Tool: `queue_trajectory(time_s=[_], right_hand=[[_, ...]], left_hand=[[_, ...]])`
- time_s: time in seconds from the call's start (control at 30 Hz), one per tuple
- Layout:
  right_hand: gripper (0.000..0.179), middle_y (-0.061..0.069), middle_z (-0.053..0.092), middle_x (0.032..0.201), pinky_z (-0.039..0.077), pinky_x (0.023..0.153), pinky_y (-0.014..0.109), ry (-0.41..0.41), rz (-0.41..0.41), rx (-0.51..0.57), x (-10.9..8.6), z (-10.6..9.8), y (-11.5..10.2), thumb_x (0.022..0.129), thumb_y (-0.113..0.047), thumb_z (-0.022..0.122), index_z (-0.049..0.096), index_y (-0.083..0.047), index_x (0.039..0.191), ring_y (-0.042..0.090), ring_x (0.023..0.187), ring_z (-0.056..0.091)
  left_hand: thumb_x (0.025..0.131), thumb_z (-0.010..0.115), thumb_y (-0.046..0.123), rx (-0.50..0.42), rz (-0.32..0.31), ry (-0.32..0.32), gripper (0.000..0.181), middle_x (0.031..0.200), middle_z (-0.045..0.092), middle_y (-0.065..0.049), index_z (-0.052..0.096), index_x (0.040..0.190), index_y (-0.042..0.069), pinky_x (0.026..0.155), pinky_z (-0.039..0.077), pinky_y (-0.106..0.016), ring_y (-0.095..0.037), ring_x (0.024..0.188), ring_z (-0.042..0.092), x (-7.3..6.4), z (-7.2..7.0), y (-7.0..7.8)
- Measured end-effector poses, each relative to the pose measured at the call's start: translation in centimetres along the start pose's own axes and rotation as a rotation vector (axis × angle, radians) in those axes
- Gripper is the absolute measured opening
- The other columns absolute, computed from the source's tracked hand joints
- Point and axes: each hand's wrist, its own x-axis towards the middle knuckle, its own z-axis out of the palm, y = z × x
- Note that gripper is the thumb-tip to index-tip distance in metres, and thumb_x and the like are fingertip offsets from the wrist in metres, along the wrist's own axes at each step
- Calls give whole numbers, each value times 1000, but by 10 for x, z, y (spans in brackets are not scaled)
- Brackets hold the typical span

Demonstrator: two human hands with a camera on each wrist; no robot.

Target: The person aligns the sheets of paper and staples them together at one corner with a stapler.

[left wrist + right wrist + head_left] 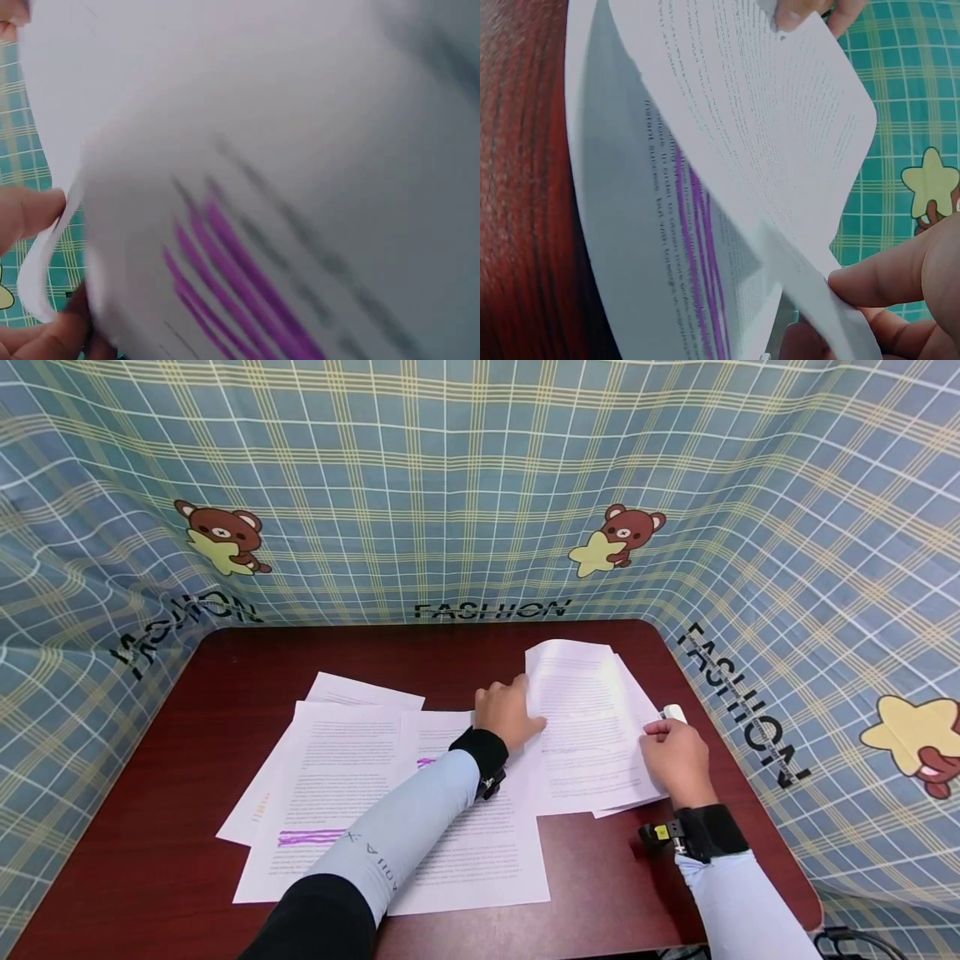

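My left hand (510, 714) pinches the left edge of a printed sheet (581, 727) on the right side of the table. In the left wrist view its thumb (30, 214) and fingers are on a bent paper edge. My right hand (678, 760) pinches the right edge of the paper, thumb on top and fingers below in the right wrist view. The top sheet (757, 127) bows up there, and beneath it shows another sheet (622, 187) with purple marker lines. A small white object (673, 713) lies just beyond my right fingers, its kind partly hidden.
Several overlapping printed sheets (352, 752) lie left and centre on the dark red table (165, 760), some with purple marks. My left forearm crosses over them. A plaid curtain (420, 485) with bears stands round the table's back and sides.
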Motion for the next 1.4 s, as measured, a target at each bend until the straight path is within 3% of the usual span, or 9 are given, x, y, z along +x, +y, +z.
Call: queue_trajectory(time_s=[0.17, 0.37, 0.5, 0.6, 0.87, 1.03, 1.2, 1.4], right_hand=[[26, 19, 73, 103, 43, 73, 38, 10, 2, 24, -1, -3, -3, 97, -24, 63, 72, -5, 112, 33, 92, 63], [27, 19, 72, 104, 43, 72, 39, 30, 0, 39, -4, -8, -8, 98, -24, 62, 71, -5, 114, 33, 93, 63], [28, 18, 71, 105, 43, 70, 38, 37, 12, 64, -8, -12, -13, 98, -25, 62, 71, -5, 115, 32, 93, 62], [27, 18, 71, 103, 42, 70, 38, 38, -6, 71, -11, -13, -18, 97, -25, 63, 71, -6, 114, 32, 93, 61], [26, 15, 71, 100, 42, 70, 36, -2, -57, 80, -21, -13, -34, 95, -27, 65, 72, -8, 111, 28, 88, 61], [26, 14, 72, 96, 44, 68, 35, -24, -95, 102, -30, -9, -46, 94, -29, 67, 73, -7, 108, 26, 85, 61], [24, 13, 72, 94, 49, 67, 33, -56, -139, 125, -40, -1, -54, 94, -29, 70, 72, -7, 105, 26, 82, 62], [24, 12, 71, 93, 50, 67, 33, -116, -169, 156, -51, 8, -62, 95, -29, 72, 72, -8, 105, 25, 82, 61]], left_hand=[[89, 80, 43, -148, -34, 1, 83, 106, 75, -2, 42, 157, 15, 96, 37, -46, -25, 106, 65, 0, -9, 3], [93, 76, 23, -326, -18, 55, 69, 105, 76, 1, 45, 155, 17, 97, 45, -41, -17, 93, 71, 2, -17, 3], [94, 76, 17, -458, -27, 56, 71, 100, 74, -2, 41, 156, 17, 81, 54, -32, -14, 81, 66, -1, -26, 1], [93, 78, 17, -512, -33, 54, 71, 98, 72, -1, 40, 153, 16, 79, 55, -31, -13, 80, 65, -4, -35, -5], [91, 81, 22, -553, -70, 79, 51, 98, 70, -2, 50, 131, 14, 74, 57, -31, -16, 81, 65, -14, -62, -35], [90, 82, 24, -550, -79, 129, 36, 95, 70, 0, 59, 115, 13, 72, 57, -33, -17, 82, 66, -23, -77, -54], [88, 84, 26, -511, -67, 172, 28, 87, 69, 1, 62, 102, 14, 73, 57, -33, -16, 82, 65, -32, -88, -71], [88, 85, 29, -465, -81, 157, 28, 81, 67, 2, 62, 96, 16, 68, 53, -33, -17, 77, 63, -47, -100, -89]])
